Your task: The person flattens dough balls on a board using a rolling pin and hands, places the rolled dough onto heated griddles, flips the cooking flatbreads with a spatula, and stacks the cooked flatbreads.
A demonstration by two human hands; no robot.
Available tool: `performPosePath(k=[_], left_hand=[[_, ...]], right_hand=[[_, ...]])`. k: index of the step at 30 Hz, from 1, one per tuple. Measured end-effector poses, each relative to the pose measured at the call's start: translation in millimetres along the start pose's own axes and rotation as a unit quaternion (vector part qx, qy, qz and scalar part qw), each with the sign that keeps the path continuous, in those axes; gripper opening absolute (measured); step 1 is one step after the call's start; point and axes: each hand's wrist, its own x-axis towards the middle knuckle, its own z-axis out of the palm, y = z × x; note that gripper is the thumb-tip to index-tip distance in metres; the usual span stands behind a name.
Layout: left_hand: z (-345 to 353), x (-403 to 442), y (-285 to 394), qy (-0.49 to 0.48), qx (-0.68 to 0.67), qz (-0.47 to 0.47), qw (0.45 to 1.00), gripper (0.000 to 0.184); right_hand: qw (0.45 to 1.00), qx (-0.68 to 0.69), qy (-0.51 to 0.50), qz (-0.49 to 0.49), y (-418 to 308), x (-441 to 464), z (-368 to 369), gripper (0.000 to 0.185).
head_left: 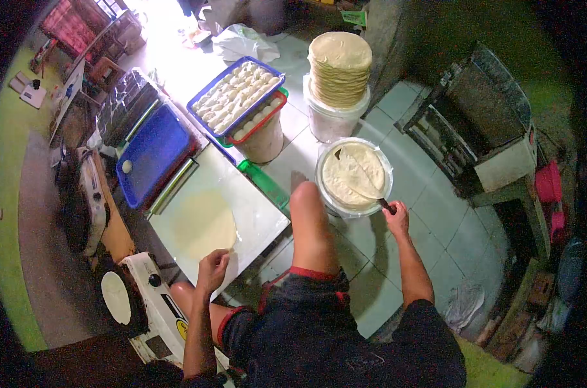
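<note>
My right hand (397, 218) is closed around the dark handle of a spatula (386, 205). Its blade lies over a round flatbread (345, 178) on top of a plastic-lined white bucket (320, 169), and I cannot make out the blade's full outline. My left hand (214, 270) has its fingers curled at the near edge of a thin sheet of dough (206, 223). Whether they pinch the dough is hidden. That sheet is spread on a white board (258, 223) in front of my left knee.
A tall stack of flatbreads (340, 71) tops another bucket (335, 123). Dough balls fill a blue tray (193, 103); another blue tray (154, 155) holds one ball. At left, a pale round (116, 297) sits on a dark pan beside a white stove (152, 291). A metal appliance (477, 123) stands right.
</note>
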Motion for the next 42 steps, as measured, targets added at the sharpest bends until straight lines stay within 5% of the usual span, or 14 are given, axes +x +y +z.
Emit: performPosePath(k=[2, 6, 7, 10, 19, 22, 24, 28, 33, 34, 36, 37, 40, 42], left_hand=[[1.1, -2.8, 3.7, -0.003, -0.002, -0.01, 1.0, 0.025], [-2.5, -3.6, 7.7, 0.021, 0.003, -0.004, 1.0, 0.025], [-2.5, -3.6, 7.2, 0.032, 0.003, -0.014, 0.999, 0.024], [-4.5, -2.6, -2.2, 0.075, 0.019, -0.017, 0.997, 0.022], [5.8, -21.0, -57.5, 0.03, 0.217, 0.14, 0.966, 0.048], [6.6, -14.9, -71.4, 0.038, 0.255, 0.131, 0.957, 0.035], [-14.4, -0.1, -66.5, -0.015, 0.302, 0.056, 0.952, 0.03], [-81.6, 58.7, -54.8, 0.057, 0.278, 0.041, 0.958, 0.022], [-211.2, 162.5, -7.4, 0.177, 0.417, 0.024, 0.891, 0.033], [-236.9, 196.4, -22.7, 0.27, 0.327, 0.079, 0.902, 0.032], [-266.4, 206.2, -9.7, 0.416, 0.326, 0.189, 0.828, 0.031], [-277.2, 195.2, 37.9, 0.462, 0.417, 0.24, 0.745, 0.03], [-260.9, 165.3, 64.1, 0.422, 0.379, 0.239, 0.788, 0.032], [-222.4, 140.8, 34.4, 0.329, 0.208, 0.193, 0.901, 0.031]], right_hand=[[0.999, 0.031, -0.026, 0.019, 2.5, 0.8, 0.7, 0.026], [0.959, 0.149, -0.087, 0.225, 3.2, -7.9, 7.5, 0.024], [0.979, 0.108, -0.038, 0.17, 43.3, -11.8, 37.7, 0.028], [0.991, 0.068, 0.069, 0.087, -8.5, -34.8, 38.6, 0.031], [0.978, 0.092, 0.043, 0.182, -64.2, -45.9, 66.1, 0.03], [0.987, -0.044, 0.085, 0.132, -74.5, -36.5, 64.4, 0.031], [0.99, 0.016, 0.093, 0.101, -93.2, -23.4, 51.9, 0.029], [0.982, 0.18, 0.049, -0.007, -215.9, 1.0, 32.5, 0.028], [0.931, 0.166, -0.271, -0.181, -414.8, 0.0, 97.9, 0.022], [0.896, 0.189, -0.33, -0.228, -431.8, 3.2, 141.1, 0.022], [0.867, 0.207, -0.29, -0.348, -467.1, 3.7, 218.9, 0.019], [0.863, 0.186, -0.272, -0.382, -484.0, 0.9, 250.4, 0.018], [0.826, 0.147, -0.275, -0.469, -529.7, -12.0, 304.1, 0.015], [0.79, 0.123, -0.315, -0.512, -549.8, -24.0, 326.3, 0.013]])
